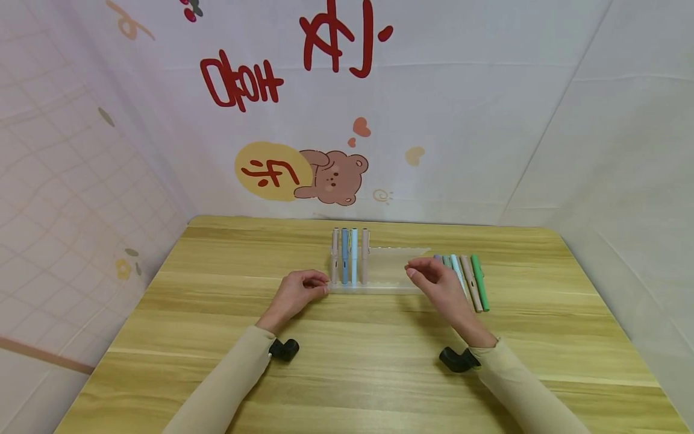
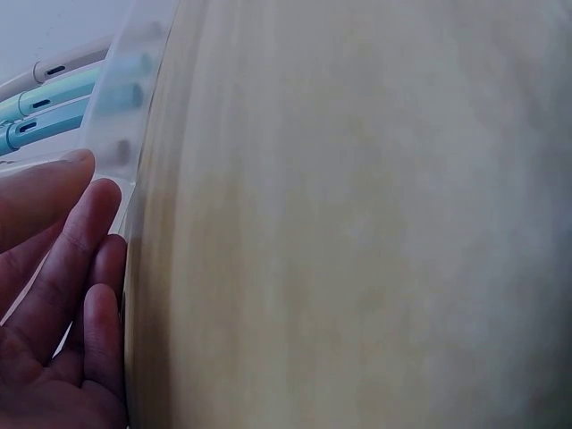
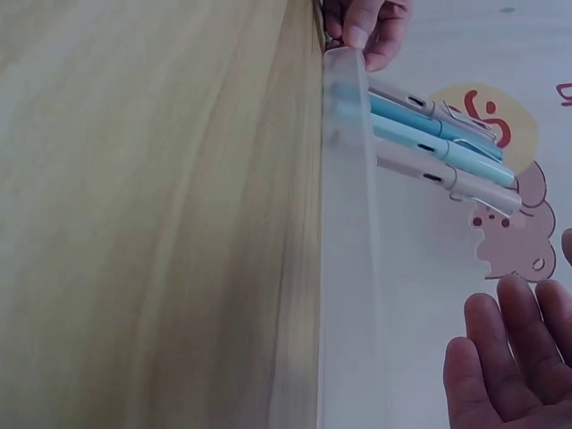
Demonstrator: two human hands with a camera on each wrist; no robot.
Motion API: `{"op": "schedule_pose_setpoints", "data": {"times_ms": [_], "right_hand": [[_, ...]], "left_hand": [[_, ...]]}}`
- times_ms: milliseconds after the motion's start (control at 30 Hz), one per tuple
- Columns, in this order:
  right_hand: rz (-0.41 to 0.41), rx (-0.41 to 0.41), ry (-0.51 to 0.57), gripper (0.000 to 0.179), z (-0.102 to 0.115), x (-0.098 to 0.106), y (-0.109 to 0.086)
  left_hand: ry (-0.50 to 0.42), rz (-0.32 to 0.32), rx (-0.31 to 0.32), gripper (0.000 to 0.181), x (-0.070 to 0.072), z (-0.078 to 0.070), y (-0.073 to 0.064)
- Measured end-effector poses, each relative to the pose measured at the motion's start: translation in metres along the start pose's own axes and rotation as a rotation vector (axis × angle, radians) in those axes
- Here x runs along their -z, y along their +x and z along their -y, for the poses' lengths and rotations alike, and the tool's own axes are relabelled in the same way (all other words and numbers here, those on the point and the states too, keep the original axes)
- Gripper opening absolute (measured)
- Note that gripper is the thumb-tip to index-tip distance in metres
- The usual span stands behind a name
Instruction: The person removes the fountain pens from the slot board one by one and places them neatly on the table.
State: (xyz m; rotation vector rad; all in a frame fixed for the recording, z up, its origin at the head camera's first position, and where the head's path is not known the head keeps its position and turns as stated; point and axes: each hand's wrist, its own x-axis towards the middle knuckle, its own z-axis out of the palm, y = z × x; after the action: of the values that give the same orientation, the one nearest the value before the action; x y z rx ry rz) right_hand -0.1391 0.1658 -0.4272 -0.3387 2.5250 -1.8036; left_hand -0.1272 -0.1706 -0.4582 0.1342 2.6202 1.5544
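Note:
A translucent pen stand [image 1: 387, 289] is on the table, and several capped pens stand upright in its left part: a greyish-pink pen [image 1: 334, 256], a blue pen [image 1: 344, 256], a light blue pen [image 1: 355, 256] and another pinkish pen [image 1: 365, 259]. With thumb and fingers, my left hand [image 1: 297, 295] grips the left end of the stand; the right wrist view shows the thumb on its corner. My right hand [image 1: 441, 292] hovers by the stand's right part, fingers loosely bent. Nothing shows between those fingers [image 3: 514, 335].
Right of the stand, partly behind my right hand, several pens lie side by side, among them a green pen [image 1: 480, 283] and a pinkish-brown pen [image 1: 470, 283]. A printed cloth wall [image 1: 461, 120] rises behind the wooden table [image 1: 358, 374].

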Motion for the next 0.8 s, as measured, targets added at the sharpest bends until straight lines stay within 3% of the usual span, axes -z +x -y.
{"op": "schedule_pose_setpoints", "data": {"times_ms": [367,533,800], "right_hand": [[0.046,0.024,0.001,0.030,0.004,-0.024,0.011],[0.080,-0.005,-0.013,0.032,0.021,-0.033,0.012],[0.101,-0.012,-0.024,0.033,0.004,-0.050,0.024]], "left_hand": [[0.008,-0.010,0.001,0.015,0.001,0.000,0.001],[0.005,-0.008,0.005,0.015,0.002,-0.001,0.002],[0.011,-0.004,0.011,0.015,0.001,-0.001,0.001]]}}
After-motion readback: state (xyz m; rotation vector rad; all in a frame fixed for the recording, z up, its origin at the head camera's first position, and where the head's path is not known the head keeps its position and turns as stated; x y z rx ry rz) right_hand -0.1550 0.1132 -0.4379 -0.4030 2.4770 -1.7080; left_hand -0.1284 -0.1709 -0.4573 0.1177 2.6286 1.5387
